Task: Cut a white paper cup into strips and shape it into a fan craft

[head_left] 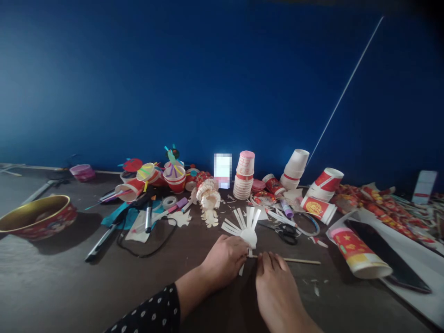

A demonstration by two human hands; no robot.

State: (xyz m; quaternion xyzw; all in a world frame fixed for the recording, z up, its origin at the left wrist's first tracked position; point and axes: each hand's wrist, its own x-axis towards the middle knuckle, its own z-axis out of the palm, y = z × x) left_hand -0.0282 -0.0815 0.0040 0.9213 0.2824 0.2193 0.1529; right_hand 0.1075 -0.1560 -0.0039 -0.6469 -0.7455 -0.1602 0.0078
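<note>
A white paper cutout (249, 237) with a round centre and long narrow strips fanned out lies on the table in front of me. My left hand (227, 259) is closed at its lower left edge, with the fingertips pressed together on a paper strip. A thin wooden stick (303, 262) lies crosswise and sticks out to the right. My right hand (275, 280) presses its bunched fingertips on the stick, close to the left fingers. What lies under the fingers is hidden. Black-handled scissors (287, 233) rest just beyond the right hand.
Stacked paper cups (244, 178) stand at the back. A phone (388, 254) and a red cup (360, 253) lie on the right. At left are a gold-rimmed bowl (38, 219), a utility knife (102, 243) and a marker (149, 217). Paper scraps (315, 286) lie nearby.
</note>
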